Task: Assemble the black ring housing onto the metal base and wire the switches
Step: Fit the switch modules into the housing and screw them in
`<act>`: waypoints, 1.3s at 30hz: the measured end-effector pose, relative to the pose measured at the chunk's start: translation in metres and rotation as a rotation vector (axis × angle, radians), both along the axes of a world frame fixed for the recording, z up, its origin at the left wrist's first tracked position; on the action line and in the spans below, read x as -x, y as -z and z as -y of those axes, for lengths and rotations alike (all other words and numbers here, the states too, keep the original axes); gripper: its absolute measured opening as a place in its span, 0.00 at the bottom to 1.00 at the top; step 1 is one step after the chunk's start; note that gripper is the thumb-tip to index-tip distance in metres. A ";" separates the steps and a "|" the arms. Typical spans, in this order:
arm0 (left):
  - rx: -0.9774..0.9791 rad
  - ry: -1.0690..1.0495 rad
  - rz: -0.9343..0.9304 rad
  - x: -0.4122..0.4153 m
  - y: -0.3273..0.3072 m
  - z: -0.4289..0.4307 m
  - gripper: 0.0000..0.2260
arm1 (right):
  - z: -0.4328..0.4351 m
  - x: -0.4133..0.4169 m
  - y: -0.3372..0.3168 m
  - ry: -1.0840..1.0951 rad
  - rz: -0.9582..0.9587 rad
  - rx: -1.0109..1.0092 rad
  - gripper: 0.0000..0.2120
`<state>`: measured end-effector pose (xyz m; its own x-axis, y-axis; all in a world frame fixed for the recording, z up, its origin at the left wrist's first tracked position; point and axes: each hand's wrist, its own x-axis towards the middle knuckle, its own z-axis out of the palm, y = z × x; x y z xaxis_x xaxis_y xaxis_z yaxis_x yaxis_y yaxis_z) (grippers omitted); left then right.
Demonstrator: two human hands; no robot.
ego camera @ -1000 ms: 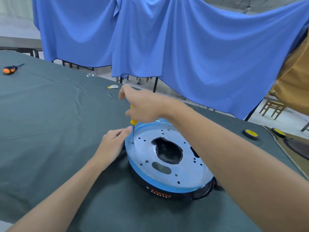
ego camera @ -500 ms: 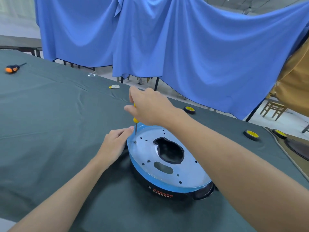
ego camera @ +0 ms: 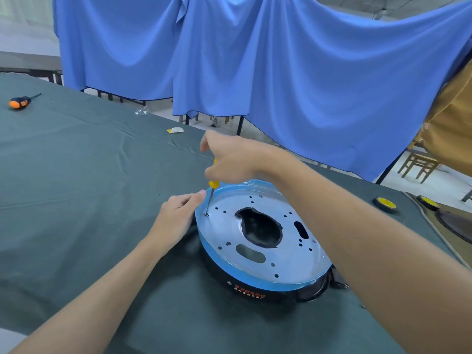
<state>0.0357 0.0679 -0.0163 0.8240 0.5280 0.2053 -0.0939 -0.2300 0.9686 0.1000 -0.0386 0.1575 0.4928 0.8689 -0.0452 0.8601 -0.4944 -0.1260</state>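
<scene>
The left hand [ego camera: 176, 221] and right hand [ego camera: 235, 159] are bare. The slender left forearm [ego camera: 102, 290] and broader-looking right forearm [ego camera: 357, 238] are bare to the frame edge.

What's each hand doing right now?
Left hand: rests against the metal base edge; grip cannot be told.
Right hand: closed on the yellow screwdriver, tip on the base.

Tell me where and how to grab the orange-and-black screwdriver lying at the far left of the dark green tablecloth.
Take the orange-and-black screwdriver by its thick handle, coming straight down from above and closing across its width. It lies flat on the dark green tablecloth with nothing close beside it. Its thin shaft points away to the right and is probably too slim to pinch securely.
</scene>
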 end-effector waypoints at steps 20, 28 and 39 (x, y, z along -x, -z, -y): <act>0.006 -0.004 0.005 0.003 -0.003 0.004 0.30 | 0.001 -0.001 0.008 0.047 0.139 0.000 0.14; 0.002 -0.011 0.007 0.005 -0.006 0.006 0.28 | 0.002 -0.003 0.011 0.056 0.140 -0.040 0.13; -0.003 -0.011 -0.004 0.006 -0.007 0.005 0.31 | -0.001 -0.003 0.008 -0.036 0.103 -0.004 0.12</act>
<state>0.0298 0.0632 -0.0091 0.8191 0.5360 0.2042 -0.0881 -0.2343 0.9682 0.1032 -0.0381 0.1498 0.4627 0.8865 0.0074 0.8860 -0.4622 -0.0379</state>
